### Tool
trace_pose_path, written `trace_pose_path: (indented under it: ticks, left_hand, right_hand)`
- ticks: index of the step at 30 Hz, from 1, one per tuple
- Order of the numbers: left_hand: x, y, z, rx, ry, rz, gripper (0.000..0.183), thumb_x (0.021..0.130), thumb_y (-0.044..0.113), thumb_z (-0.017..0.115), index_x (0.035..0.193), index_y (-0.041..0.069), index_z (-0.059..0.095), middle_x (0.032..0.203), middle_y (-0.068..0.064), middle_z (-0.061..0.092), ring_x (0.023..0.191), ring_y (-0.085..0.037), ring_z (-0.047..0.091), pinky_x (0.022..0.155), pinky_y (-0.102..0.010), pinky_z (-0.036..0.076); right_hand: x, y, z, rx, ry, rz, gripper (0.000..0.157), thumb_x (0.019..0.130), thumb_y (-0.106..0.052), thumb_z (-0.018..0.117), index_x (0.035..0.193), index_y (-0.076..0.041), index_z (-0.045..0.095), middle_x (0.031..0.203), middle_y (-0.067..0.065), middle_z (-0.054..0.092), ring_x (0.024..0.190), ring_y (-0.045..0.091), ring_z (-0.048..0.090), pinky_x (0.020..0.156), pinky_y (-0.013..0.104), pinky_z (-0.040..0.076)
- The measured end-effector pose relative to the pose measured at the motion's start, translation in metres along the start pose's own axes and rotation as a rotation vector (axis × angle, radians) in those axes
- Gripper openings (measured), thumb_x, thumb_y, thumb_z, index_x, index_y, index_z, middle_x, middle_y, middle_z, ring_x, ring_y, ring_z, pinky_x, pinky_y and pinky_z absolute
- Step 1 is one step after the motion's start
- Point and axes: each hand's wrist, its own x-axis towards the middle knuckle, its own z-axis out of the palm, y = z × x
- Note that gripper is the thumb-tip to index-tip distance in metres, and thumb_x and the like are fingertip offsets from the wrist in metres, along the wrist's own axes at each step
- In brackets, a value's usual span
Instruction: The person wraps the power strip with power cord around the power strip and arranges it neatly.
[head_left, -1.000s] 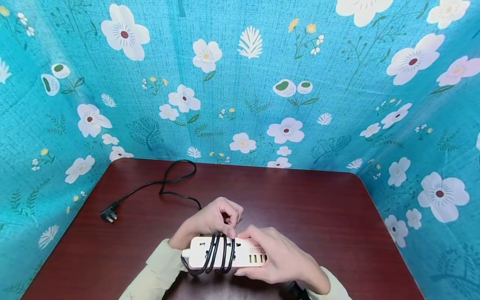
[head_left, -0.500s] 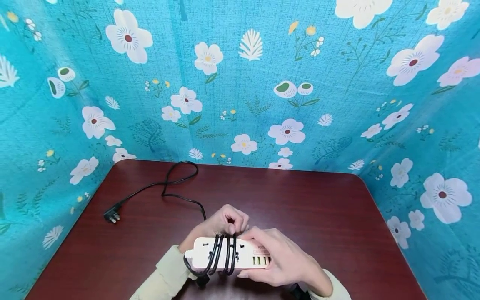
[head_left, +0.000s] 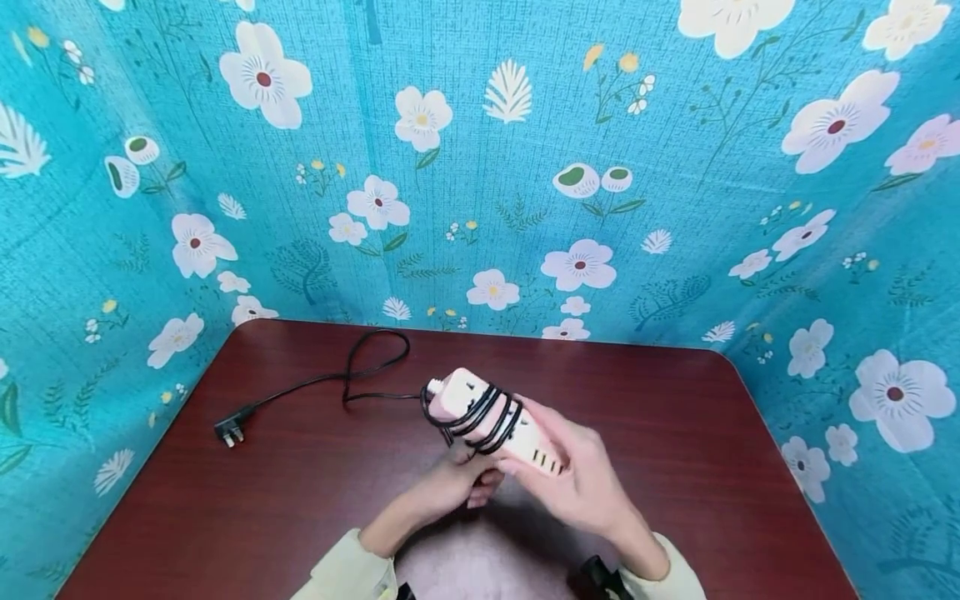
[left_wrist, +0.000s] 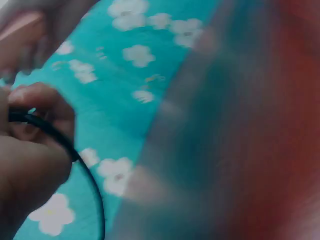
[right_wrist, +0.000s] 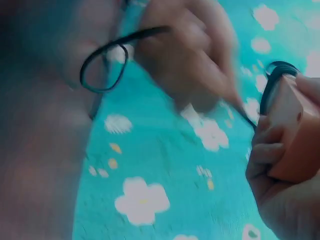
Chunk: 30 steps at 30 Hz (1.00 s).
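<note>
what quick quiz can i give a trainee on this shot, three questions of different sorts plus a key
1. Where does the plug lie?
2. True or false: the left hand is not touching the cord.
3. The right hand holds the power strip by:
a) the end where the cord enters
b) the end with the row of narrow slots
c) the plug

Key:
1. On the table, toward the left side in the head view.
2. False; the left wrist view shows the hand gripping it.
3. b
</note>
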Motion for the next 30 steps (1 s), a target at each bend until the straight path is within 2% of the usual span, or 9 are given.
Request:
trace_pose_path:
  ticks: [3,9,11,13,15,17,22,25,30]
  left_hand:
    - [-0.001,-0.003,0.007,0.062,0.029,-0.076,0.050,0.112,0.036,0.045,0.079,0.000,0.034,0.067,0.009,0.036,0.050,0.000,0.034,0.046,-0.016,0.031]
    - [-0.009,-0.004,0.005,0.225,0.092,0.030,0.056,0.116,0.032,0.031,0.077,-0.008,0.031,0.065,0.005,0.035,0.050,0.000,0.032,0.043,-0.017,0.025]
    - [-0.013,-0.004,0.001,0.406,0.137,0.099,0.051,0.116,0.029,0.034,0.079,-0.004,0.040,0.067,0.004,0.040,0.054,0.001,0.037,0.047,-0.018,0.031]
    - [-0.017,-0.005,-0.005,0.682,0.190,0.198,0.039,0.114,0.026,0.043,0.083,0.004,0.049,0.073,0.006,0.046,0.063,0.001,0.042,0.054,-0.018,0.038]
    - [-0.021,-0.006,-0.014,0.971,0.279,0.303,0.024,0.110,0.024,0.055,0.088,0.013,0.054,0.078,0.010,0.050,0.069,0.003,0.045,0.061,-0.016,0.042]
    - [-0.024,-0.005,-0.023,1.161,0.366,0.363,0.017,0.106,0.026,0.063,0.092,0.021,0.054,0.080,0.014,0.048,0.071,0.005,0.044,0.063,-0.013,0.039]
    - [-0.034,0.007,-0.028,1.294,0.439,0.442,0.012,0.105,0.019,0.065,0.096,0.019,0.058,0.073,0.016,0.045,0.062,0.009,0.037,0.053,-0.008,0.032]
    - [-0.040,0.014,-0.019,1.419,0.460,0.505,0.007,0.102,0.013,0.068,0.105,0.012,0.062,0.072,0.014,0.050,0.060,0.008,0.037,0.052,-0.007,0.034]
    - [-0.045,0.024,0.001,1.589,0.455,0.528,0.012,0.102,0.016,0.067,0.109,0.010,0.060,0.065,0.014,0.053,0.052,0.005,0.037,0.043,-0.013,0.034]
  right_hand:
    - [0.001,0.004,-0.006,-0.040,0.022,-0.031,0.071,0.079,-0.008,0.090,0.143,-0.003,0.060,0.118,0.010,0.077,0.085,0.007,0.068,0.072,0.015,0.053]
    - [0.002,0.009,-0.014,-0.127,0.065,-0.032,0.075,0.076,-0.008,0.091,0.143,-0.004,0.060,0.118,0.008,0.076,0.086,0.006,0.066,0.073,0.016,0.053]
    - [0.003,0.010,-0.018,-0.141,0.094,-0.009,0.076,0.073,-0.005,0.091,0.143,-0.005,0.060,0.115,0.007,0.076,0.083,0.007,0.065,0.070,0.017,0.053]
    - [0.005,0.011,-0.025,-0.160,0.119,0.019,0.076,0.072,-0.003,0.091,0.142,-0.007,0.061,0.111,0.006,0.076,0.080,0.007,0.065,0.067,0.017,0.053]
    - [0.006,0.012,-0.032,-0.188,0.148,0.059,0.077,0.073,-0.004,0.092,0.143,-0.010,0.061,0.109,0.004,0.076,0.078,0.006,0.064,0.064,0.017,0.052]
    - [0.006,0.014,-0.039,-0.218,0.180,0.093,0.075,0.073,-0.004,0.092,0.142,-0.012,0.062,0.108,0.004,0.076,0.078,0.005,0.063,0.062,0.016,0.051]
    - [0.003,0.023,-0.052,-0.277,0.257,0.145,0.076,0.072,-0.004,0.093,0.141,-0.011,0.063,0.109,0.006,0.076,0.077,0.003,0.064,0.064,0.015,0.051]
    - [0.001,0.027,-0.055,-0.306,0.286,0.211,0.076,0.072,-0.006,0.094,0.141,-0.013,0.063,0.107,0.005,0.077,0.074,0.001,0.064,0.062,0.015,0.050]
    - [-0.001,0.037,-0.057,-0.368,0.338,0.312,0.069,0.077,-0.012,0.093,0.139,-0.016,0.064,0.095,0.004,0.075,0.065,0.003,0.058,0.055,0.017,0.046]
